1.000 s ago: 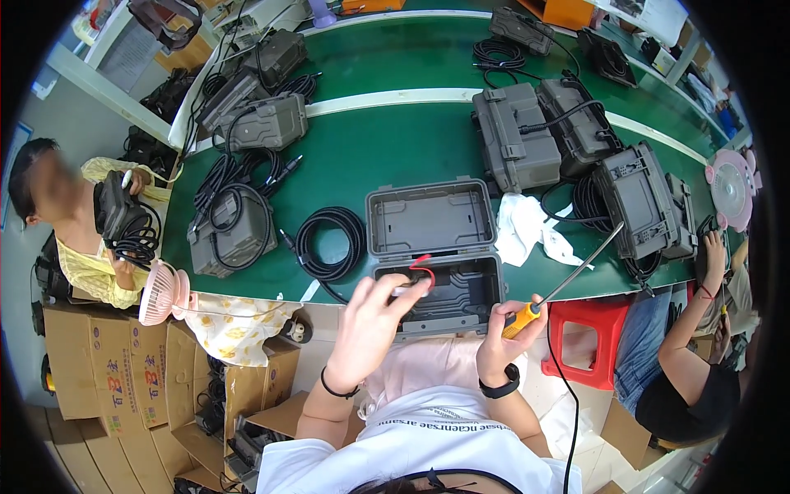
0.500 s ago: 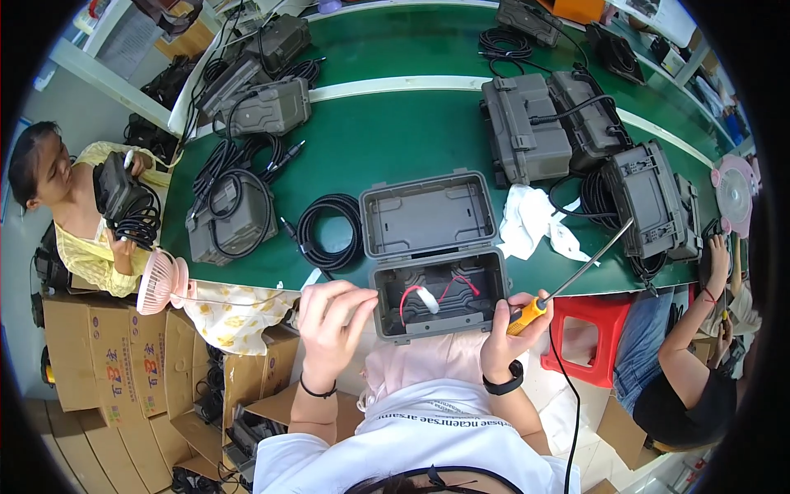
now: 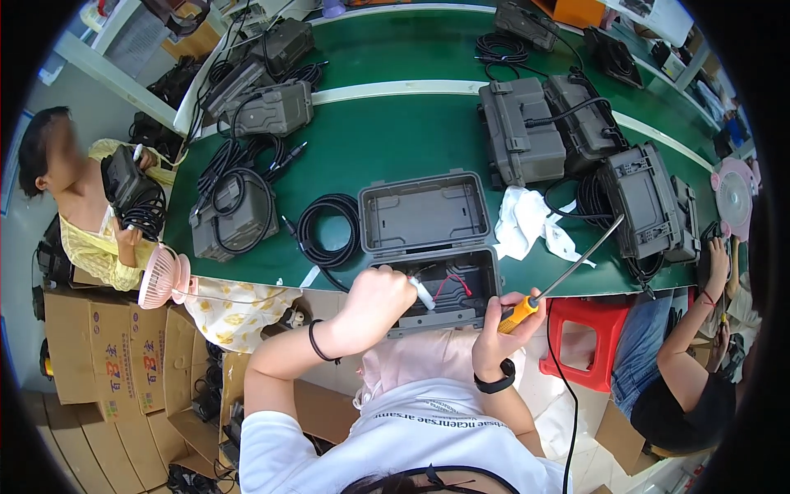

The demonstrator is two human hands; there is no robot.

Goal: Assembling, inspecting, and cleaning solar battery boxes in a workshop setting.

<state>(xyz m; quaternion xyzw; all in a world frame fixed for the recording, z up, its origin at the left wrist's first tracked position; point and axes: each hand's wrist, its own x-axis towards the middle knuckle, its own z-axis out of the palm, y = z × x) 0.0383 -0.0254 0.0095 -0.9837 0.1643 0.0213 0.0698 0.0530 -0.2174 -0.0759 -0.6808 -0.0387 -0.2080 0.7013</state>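
In front of me an open dark grey case (image 3: 424, 216) stands at the table's near edge, its lid laid back. Inside its lower half are a thin red wire (image 3: 455, 284) and a white cylindrical piece (image 3: 422, 294). Over the left side of that lower half is my left hand (image 3: 380, 298), fingers curled in; what they hold, if anything, is hidden. My right hand (image 3: 495, 331), at the case's near right corner, grips a screwdriver (image 3: 520, 314) by its yellow and black handle. The long metal shaft slants up to the right.
A coiled black cable (image 3: 321, 230) lies left of the case, a white cloth (image 3: 522, 221) right of it. More grey cases (image 3: 524, 132) stand on both sides. A red stool (image 3: 582, 342) is at lower right. A co-worker (image 3: 82, 193) sits left, another person (image 3: 695, 370) right.
My left hand has moved right and over the case, its fingers curling in. My right hand and the screwdriver have shifted slightly left.
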